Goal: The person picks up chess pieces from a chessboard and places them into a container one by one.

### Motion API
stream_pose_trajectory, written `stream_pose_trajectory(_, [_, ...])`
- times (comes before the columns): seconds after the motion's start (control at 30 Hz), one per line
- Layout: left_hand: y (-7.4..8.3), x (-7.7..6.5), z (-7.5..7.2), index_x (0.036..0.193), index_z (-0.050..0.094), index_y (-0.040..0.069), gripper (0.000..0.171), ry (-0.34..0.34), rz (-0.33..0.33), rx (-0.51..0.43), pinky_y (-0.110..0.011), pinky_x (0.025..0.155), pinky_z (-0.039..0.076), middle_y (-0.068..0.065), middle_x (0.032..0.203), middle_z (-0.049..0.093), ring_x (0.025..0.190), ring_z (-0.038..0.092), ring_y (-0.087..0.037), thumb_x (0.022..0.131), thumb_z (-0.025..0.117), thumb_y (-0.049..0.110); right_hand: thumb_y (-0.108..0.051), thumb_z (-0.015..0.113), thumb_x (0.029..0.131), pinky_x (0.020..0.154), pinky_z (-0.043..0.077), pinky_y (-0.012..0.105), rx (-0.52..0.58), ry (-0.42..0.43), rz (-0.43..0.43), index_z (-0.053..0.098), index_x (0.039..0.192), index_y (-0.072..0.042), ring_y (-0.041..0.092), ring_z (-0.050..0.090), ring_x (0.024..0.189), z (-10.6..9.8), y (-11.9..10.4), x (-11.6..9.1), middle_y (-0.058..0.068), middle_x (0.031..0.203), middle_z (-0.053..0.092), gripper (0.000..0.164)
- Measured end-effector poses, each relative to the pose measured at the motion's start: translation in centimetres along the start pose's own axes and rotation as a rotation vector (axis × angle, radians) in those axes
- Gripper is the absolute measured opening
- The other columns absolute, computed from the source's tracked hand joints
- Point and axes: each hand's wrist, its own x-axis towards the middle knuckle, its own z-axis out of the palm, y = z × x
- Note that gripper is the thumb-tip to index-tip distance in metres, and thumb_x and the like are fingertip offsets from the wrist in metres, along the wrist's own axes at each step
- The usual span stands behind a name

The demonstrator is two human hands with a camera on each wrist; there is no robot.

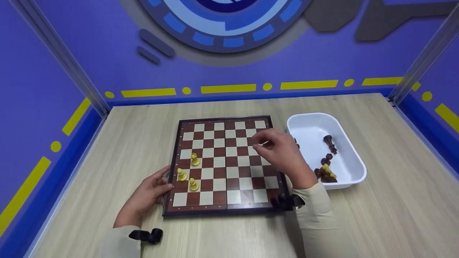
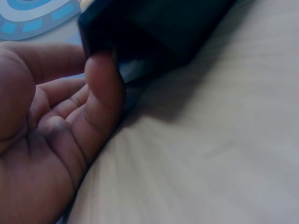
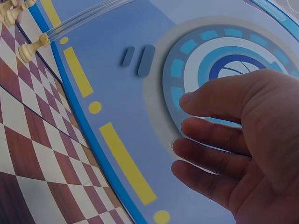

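Note:
A brown-and-cream chessboard (image 1: 236, 161) lies flat on the table. Three pale yellow chess pieces stand on its left half: one piece (image 1: 195, 159) farther back, another piece (image 1: 182, 175) by the left edge, a third piece (image 1: 193, 185) nearer the front. My left hand (image 1: 145, 193) grips the board's left edge between thumb and fingers; the left wrist view shows the fingers (image 2: 103, 88) against the dark underside. Above the board's right side hovers my right hand (image 1: 281, 154), fingers loosely bent. In the right wrist view nothing lies between its thumb and fingers (image 3: 210, 156).
To the right of the board stands a white plastic tub (image 1: 353, 157). Inside lie several dark chess pieces, among them a tall dark piece (image 1: 329, 142), plus a yellow piece (image 1: 327, 169). Blue panels (image 1: 89, 46) enclose the wooden table (image 1: 387, 186) at the back and sides.

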Motion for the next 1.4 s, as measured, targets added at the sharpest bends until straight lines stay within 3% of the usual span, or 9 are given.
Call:
stream_pose_trajectory(0.17, [0.0, 0.0, 0.0, 0.155, 0.023, 0.011, 0.071, 0.004, -0.001, 0.000, -0.024, 0.051, 0.054, -0.003, 0.100, 0.055, 0.068, 0.062, -0.010, 0.094, 0.060, 0.007, -0.011, 0.069, 0.088, 0.078, 0.060, 0.037, 0.040, -0.007, -0.022, 0.071, 0.100, -0.009, 0.022, 0.069, 0.092, 0.3, 0.0, 0.1, 0.006, 0.102, 0.070, 0.013])
stream_pose_trajectory(0.33, [0.2, 0.0, 0.1, 0.154, 0.025, 0.012, 0.069, 0.020, -0.011, 0.003, -0.024, 0.052, 0.054, -0.003, 0.099, 0.053, 0.070, 0.062, -0.011, 0.094, 0.059, 0.006, -0.010, 0.070, 0.087, 0.076, 0.060, 0.034, 0.011, 0.011, -0.045, 0.072, 0.098, -0.008, 0.019, 0.070, 0.087, 0.7, -0.1, 0.2, 0.005, 0.098, 0.070, 0.012])
stream_pose_trajectory(0.67, [0.2, 0.0, 0.1, 0.155, 0.024, 0.012, 0.069, 0.018, -0.014, 0.012, -0.026, 0.051, 0.055, -0.004, 0.100, 0.053, 0.070, 0.063, -0.012, 0.095, 0.058, 0.006, -0.014, 0.071, 0.086, 0.079, 0.060, 0.037, 0.008, -0.034, -0.010, 0.071, 0.102, -0.009, 0.025, 0.069, 0.091, 1.3, -0.7, 0.2, 0.006, 0.101, 0.069, 0.017])
stream_pose_trajectory(0.87, [0.1, -0.1, 0.0, 0.155, 0.024, 0.012, 0.070, 0.008, -0.006, 0.016, -0.026, 0.052, 0.055, -0.005, 0.101, 0.053, 0.071, 0.062, -0.012, 0.095, 0.059, 0.006, -0.012, 0.073, 0.085, 0.077, 0.060, 0.040, -0.004, -0.023, -0.074, 0.070, 0.103, -0.008, 0.022, 0.069, 0.089, 1.8, -0.9, 0.1, 0.006, 0.101, 0.069, 0.018])
stream_pose_trajectory(1.13, [0.0, -0.1, -0.1, 0.155, 0.023, 0.011, 0.071, -0.013, 0.011, 0.010, -0.027, 0.052, 0.056, -0.005, 0.100, 0.055, 0.069, 0.062, -0.012, 0.094, 0.059, 0.006, -0.011, 0.070, 0.086, 0.076, 0.059, 0.029, -0.048, -0.040, -0.122, 0.071, 0.097, -0.012, 0.014, 0.067, 0.086, 2.6, -1.3, 0.0, 0.000, 0.095, 0.069, 0.011])
stream_pose_trajectory(1.4, [-0.1, 0.0, 0.0, 0.155, 0.023, 0.011, 0.069, 0.014, -0.002, 0.035, -0.026, 0.050, 0.053, -0.003, 0.100, 0.051, 0.065, 0.058, -0.009, 0.095, 0.058, 0.007, -0.009, 0.070, 0.085, 0.076, 0.060, 0.032, -0.044, -0.078, -0.092, 0.072, 0.100, -0.011, 0.016, 0.067, 0.086, 3.5, -1.8, -0.2, 0.003, 0.096, 0.069, 0.015])
